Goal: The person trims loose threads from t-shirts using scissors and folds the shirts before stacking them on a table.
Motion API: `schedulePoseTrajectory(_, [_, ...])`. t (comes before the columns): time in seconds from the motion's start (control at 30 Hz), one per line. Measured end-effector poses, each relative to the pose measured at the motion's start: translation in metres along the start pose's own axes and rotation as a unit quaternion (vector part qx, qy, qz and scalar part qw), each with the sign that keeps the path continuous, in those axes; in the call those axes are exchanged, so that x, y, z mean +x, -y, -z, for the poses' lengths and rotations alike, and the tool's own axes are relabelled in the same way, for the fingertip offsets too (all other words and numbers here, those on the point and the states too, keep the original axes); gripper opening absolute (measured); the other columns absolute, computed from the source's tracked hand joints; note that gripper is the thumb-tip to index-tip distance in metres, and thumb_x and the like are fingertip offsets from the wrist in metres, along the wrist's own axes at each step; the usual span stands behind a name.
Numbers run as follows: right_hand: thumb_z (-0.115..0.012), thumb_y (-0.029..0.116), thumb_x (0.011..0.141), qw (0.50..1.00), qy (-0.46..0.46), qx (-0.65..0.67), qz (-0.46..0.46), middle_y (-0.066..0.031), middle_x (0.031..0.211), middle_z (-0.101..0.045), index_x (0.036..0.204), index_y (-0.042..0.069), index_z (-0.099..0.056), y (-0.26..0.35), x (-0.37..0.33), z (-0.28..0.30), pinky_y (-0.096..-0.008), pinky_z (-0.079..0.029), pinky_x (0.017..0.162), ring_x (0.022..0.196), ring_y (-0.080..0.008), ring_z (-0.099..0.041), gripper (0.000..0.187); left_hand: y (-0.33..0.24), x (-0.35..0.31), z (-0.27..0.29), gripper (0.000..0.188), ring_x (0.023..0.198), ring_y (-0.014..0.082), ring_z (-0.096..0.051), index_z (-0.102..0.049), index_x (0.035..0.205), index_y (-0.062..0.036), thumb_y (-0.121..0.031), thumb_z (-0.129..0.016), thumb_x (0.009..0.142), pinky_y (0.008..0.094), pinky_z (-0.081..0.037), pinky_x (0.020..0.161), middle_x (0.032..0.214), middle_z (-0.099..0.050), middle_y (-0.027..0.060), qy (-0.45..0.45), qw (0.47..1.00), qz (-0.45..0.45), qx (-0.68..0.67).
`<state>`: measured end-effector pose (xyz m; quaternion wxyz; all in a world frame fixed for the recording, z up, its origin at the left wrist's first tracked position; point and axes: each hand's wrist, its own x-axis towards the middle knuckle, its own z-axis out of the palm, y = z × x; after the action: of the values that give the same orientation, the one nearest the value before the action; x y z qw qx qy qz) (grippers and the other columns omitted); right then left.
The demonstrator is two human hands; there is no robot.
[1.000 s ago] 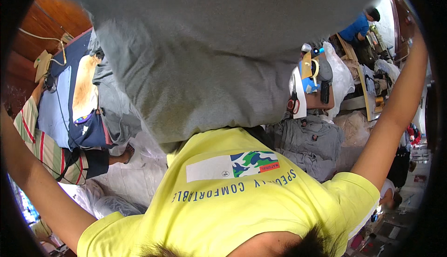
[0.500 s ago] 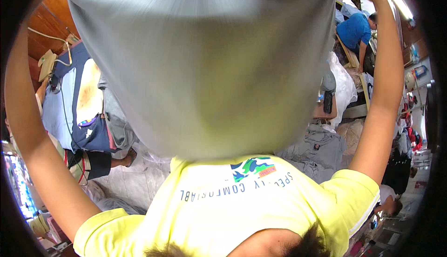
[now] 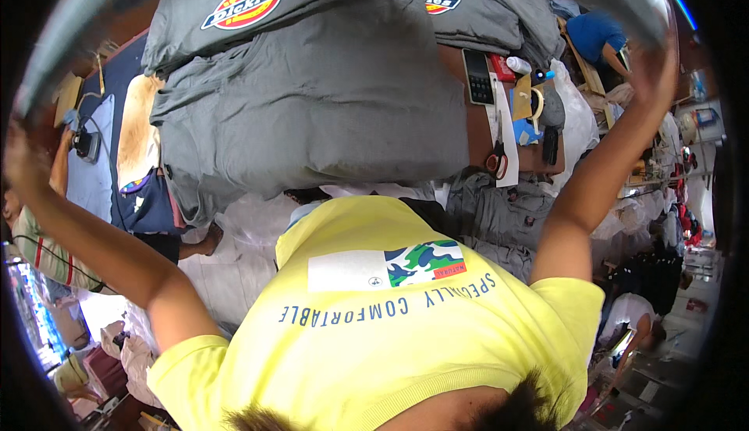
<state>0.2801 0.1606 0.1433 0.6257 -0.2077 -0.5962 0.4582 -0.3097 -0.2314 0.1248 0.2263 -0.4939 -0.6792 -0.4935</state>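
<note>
A grey cloth [image 3: 74,33] is raised overhead, its blurred edge arcing across the top of the view. My left hand [image 3: 25,154], smeared by motion at the far left, grips one end of it. At the upper right my right hand [image 3: 652,68] is closed on the other end, also blurred. Both arms are spread wide. Below the cloth, a grey T-shirt [image 3: 312,111] lies spread on the table, slightly wrinkled. Beyond it rests a grey shirt with a round red and yellow printed emblem [image 3: 248,3]. Another stack of grey shirts [image 3: 476,21] sits to its right.
On the table's right lie a phone [image 3: 477,78], scissors [image 3: 497,159], a white paper strip [image 3: 509,131] and a tape roll [image 3: 537,103]. At left, another person's hand is at an iron [image 3: 86,145]. A person in blue [image 3: 593,37] bends at the upper right. Grey garments [image 3: 499,209] lie below the table.
The grey cloth has swung up from in front of me to overhead, uncovering the table and shirts. My hands have moved farther apart and lower in the view.
</note>
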Motion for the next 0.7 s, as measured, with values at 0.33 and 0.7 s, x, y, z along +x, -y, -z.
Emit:
schedulePoseTrajectory(0.33, [-0.036,-0.009,0.070,0.854,-0.075,0.102,-0.505,-0.0130,0.104,-0.052,0.109,0.004,-0.047,-0.237,-0.309,0.081,-0.0367,-0.049,0.072,0.088,-0.0232,-0.055,0.043,0.108,-0.389,-0.122,0.026,0.093,0.0192,-0.055,-0.055,0.099,-0.0007,0.010,-0.048,0.077,0.0308,-0.046,0.081,0.105,-0.055,0.0106,0.000,0.712,0.590,-0.380])
schedulePoseTrajectory(0.7, [-0.055,0.015,0.082,0.835,-0.109,0.031,-0.539,-0.0094,0.108,-0.050,0.113,0.008,-0.045,-0.211,-0.318,0.067,-0.0317,-0.048,0.072,0.091,-0.0154,-0.052,0.033,0.059,-0.370,-0.143,0.046,0.095,0.0177,-0.052,-0.040,0.122,-0.0084,-0.017,-0.059,0.081,0.0360,-0.039,0.086,0.108,-0.052,0.0063,0.098,0.697,0.653,-0.280])
